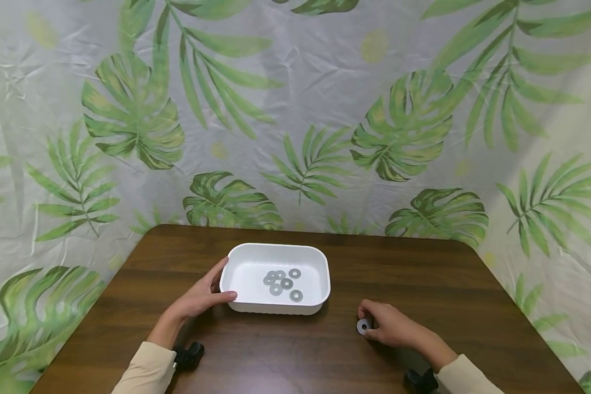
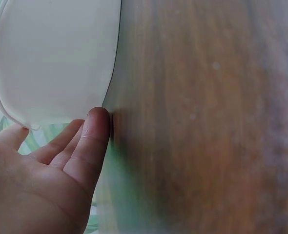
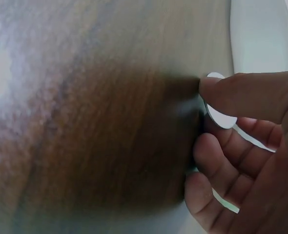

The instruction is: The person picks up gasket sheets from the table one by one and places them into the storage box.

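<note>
A white rectangular plastic tub [image 1: 276, 307] stands on the table with several flat metal washers [image 1: 287, 283] lying on its floor, some overlapping. At its left end my left hand [image 1: 199, 298] holds the tub, thumb over the front rim and fingers along the outer wall [image 2: 56, 63]. To the right of the tub, my right hand [image 1: 391, 324] pinches one washer [image 1: 363, 326] between thumb and fingers, low over the tabletop. In the right wrist view the washer [image 3: 223, 117] is tilted on edge, partly hidden behind the thumb.
The dark wooden table [image 1: 295, 355] has rounded far corners. Behind it hangs a pale cloth [image 1: 320, 109] printed with green leaves. Dark wrist-worn devices [image 1: 189, 355] sit under both forearms, below light sleeves [image 1: 148, 366].
</note>
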The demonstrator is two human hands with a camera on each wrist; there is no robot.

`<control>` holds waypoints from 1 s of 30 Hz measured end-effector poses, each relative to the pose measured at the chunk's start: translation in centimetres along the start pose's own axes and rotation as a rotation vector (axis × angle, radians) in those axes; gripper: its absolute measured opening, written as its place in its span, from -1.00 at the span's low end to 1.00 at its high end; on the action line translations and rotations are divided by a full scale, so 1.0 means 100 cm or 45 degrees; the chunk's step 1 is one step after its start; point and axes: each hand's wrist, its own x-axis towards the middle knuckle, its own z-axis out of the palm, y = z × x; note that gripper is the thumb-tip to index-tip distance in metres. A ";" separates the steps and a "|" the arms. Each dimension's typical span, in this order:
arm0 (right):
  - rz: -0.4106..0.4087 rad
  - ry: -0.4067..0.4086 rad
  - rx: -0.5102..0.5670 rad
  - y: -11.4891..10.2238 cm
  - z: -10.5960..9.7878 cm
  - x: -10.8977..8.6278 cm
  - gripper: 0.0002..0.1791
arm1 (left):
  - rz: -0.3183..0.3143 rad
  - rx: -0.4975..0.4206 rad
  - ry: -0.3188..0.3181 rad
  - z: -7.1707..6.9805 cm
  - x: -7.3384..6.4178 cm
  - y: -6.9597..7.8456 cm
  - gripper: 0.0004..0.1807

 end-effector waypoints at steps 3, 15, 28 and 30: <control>-0.020 -0.019 0.055 0.002 -0.001 -0.001 -0.65 | 0.000 0.001 0.000 0.000 0.001 0.000 0.13; -0.017 -0.119 0.122 0.006 -0.004 0.000 -0.57 | 0.002 0.007 -0.005 0.000 0.002 0.001 0.13; -0.042 -0.093 0.083 0.007 -0.003 0.001 -0.70 | -0.035 0.019 0.008 0.000 0.001 0.001 0.13; -0.042 -0.092 0.078 0.008 -0.003 0.002 -0.71 | -0.040 0.017 0.010 0.000 0.001 0.001 0.13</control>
